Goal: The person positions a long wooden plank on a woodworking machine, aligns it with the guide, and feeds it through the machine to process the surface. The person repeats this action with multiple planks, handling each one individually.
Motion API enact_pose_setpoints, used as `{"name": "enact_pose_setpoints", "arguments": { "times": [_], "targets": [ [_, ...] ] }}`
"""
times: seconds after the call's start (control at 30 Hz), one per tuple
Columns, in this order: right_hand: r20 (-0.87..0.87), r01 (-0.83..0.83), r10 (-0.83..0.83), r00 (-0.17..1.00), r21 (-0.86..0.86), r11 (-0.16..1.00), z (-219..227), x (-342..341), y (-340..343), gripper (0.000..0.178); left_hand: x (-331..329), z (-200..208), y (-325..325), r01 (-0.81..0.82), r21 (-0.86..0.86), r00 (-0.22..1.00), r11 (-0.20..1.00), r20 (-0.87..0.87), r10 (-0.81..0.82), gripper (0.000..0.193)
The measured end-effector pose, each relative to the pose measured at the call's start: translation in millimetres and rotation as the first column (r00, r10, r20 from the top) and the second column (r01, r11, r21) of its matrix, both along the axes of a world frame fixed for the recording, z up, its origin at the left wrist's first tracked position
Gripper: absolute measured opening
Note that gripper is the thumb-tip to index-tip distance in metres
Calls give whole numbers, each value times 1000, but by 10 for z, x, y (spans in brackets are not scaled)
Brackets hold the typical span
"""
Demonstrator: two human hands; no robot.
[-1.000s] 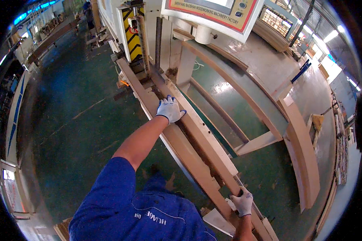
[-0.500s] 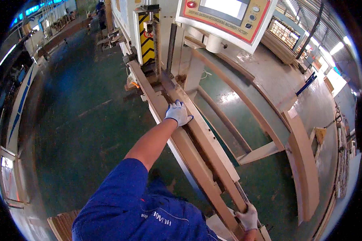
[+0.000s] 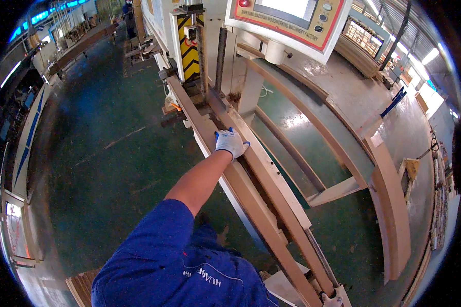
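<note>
Two long brown wooden rails lie side by side with a narrow dark gap between them, running from the machine toward my lower right. My left hand (image 3: 231, 143), in a white glove with blue edging, rests on top near the far end, across the gap. Its fingers are apart and its thumb is spread over the right rail (image 3: 274, 187). The left rail (image 3: 243, 192) runs under its wrist. At the bottom edge my right hand (image 3: 333, 300), also gloved, closes around the near part of the right rail; the frame edge cuts it off.
A machine with a yellow-and-black striped panel (image 3: 191, 56) stands at the far end, with a control panel (image 3: 292, 20) above right. A curved wooden frame (image 3: 312, 123) stands right of the rails. Farther right is a curved brown panel (image 3: 392, 215). Green floor (image 3: 112, 169) spreads left.
My right hand has slid nearer to me along the right rail, toward the bottom edge. My left hand stays at about the same spot on the rails. The whole view has shifted slightly.
</note>
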State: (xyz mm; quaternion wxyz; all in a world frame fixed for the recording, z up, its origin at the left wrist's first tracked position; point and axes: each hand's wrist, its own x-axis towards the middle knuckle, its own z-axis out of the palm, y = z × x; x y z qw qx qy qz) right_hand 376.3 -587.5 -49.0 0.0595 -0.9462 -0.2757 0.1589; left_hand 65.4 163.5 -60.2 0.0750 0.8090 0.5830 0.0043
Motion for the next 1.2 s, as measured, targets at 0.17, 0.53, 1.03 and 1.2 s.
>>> {"name": "enact_pose_setpoints", "arguments": {
  "times": [0.17,0.53,1.03,1.2],
  "targets": [
    [-78,34,-30,996,49,998,10,22,0,76,-1,-133,49,29,50,1000,998,2,-29,91],
    [-17,15,-16,1000,-108,994,-9,32,-29,73,-6,23,31,45,-104,998,994,43,-40,99],
    [36,-76,81,996,-120,990,-155,106,130,66,8,-163,87,32,36,999,999,39,-33,83],
    [-70,-15,1,998,-204,979,51,-197,837,75,-47,-155,4,45,73,999,996,-1,-45,86]
  ]
}}
